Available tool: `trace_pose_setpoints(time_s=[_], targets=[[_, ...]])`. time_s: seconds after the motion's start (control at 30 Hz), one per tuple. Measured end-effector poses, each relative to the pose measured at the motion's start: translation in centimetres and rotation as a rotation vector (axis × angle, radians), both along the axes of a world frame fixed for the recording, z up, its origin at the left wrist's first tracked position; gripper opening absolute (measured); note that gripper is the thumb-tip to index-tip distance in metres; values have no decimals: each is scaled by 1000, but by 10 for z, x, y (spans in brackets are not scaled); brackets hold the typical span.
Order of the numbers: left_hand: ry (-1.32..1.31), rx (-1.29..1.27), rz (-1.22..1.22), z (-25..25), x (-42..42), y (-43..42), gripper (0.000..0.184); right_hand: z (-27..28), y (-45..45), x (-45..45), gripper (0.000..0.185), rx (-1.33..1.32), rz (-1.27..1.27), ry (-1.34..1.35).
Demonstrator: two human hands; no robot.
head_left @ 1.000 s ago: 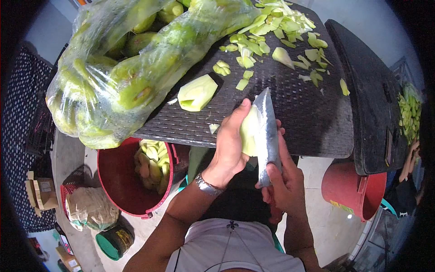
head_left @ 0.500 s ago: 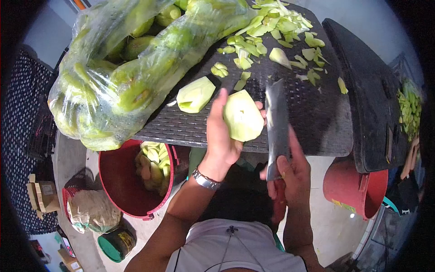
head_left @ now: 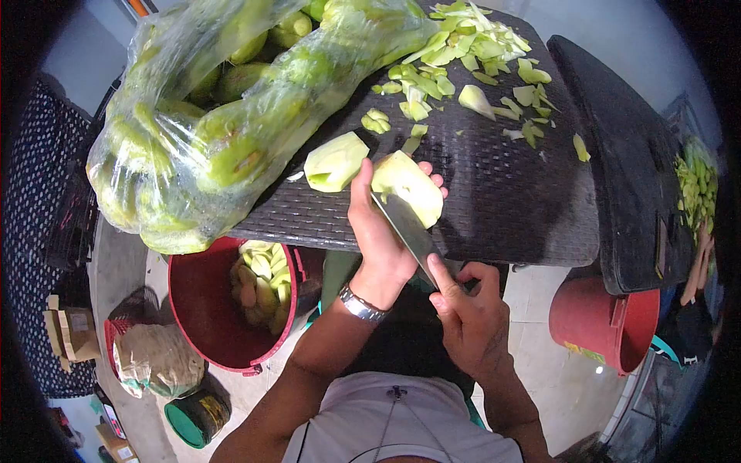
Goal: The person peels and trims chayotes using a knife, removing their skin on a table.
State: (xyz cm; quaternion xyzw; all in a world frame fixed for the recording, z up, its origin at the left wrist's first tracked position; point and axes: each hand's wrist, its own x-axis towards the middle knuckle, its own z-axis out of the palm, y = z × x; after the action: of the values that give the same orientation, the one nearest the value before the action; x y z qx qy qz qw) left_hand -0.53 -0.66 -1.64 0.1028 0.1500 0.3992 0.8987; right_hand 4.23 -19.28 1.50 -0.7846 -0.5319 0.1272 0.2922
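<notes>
My left hand [head_left: 384, 235] is closed around a peeled, pale green piece of what looks like chayote [head_left: 413, 185], held over the front edge of the table. In my right hand [head_left: 472, 312] is a knife [head_left: 407, 230] with a broad dark blade. Its blade lies against the near left side of the chayote; the handle is hidden in my grip. Just left of the held piece, another peeled chayote [head_left: 336, 162] with a notch in it rests on the dark woven-pattern table [head_left: 532, 208].
A clear plastic bag [head_left: 224, 147] of unpeeled green chayotes covers the table's left side. Peelings [head_left: 478, 42] lie at the back. A red bucket [head_left: 185, 309] with cut pieces [head_left: 266, 282] stands below left, another red bucket [head_left: 583, 320] at right. A person's arm [head_left: 698, 266] shows far right.
The knife has moved left and tilted, from upright beside the chayote to against its near side. The held piece has turned in my left hand.
</notes>
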Motion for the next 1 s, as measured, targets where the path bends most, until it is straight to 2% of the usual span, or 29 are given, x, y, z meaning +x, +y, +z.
trace_pose_setpoints(time_s=[0.33, 0.5, 0.7, 0.8, 0.9, 1.0], targets=[[-5, 11, 39, 2, 2, 1, 57, 15, -8, -6, 48, -23, 53, 60], [32, 7, 63, 2, 3, -5, 57, 4, -4, -6, 51, 16, 40, 19], [-2, 9, 126, 7, 2, -11, 55, -7, 5, -11, 45, 138, 0, -55], [49, 21, 168, 12, 2, -16, 52, -15, 9, -14, 50, 158, -38, -35], [75, 116, 176, 6, 4, -26, 49, -12, 16, -14, 50, 165, -65, -18], [30, 102, 176, 5, 4, -26, 48, -14, 18, -13, 49, 176, -68, -46]])
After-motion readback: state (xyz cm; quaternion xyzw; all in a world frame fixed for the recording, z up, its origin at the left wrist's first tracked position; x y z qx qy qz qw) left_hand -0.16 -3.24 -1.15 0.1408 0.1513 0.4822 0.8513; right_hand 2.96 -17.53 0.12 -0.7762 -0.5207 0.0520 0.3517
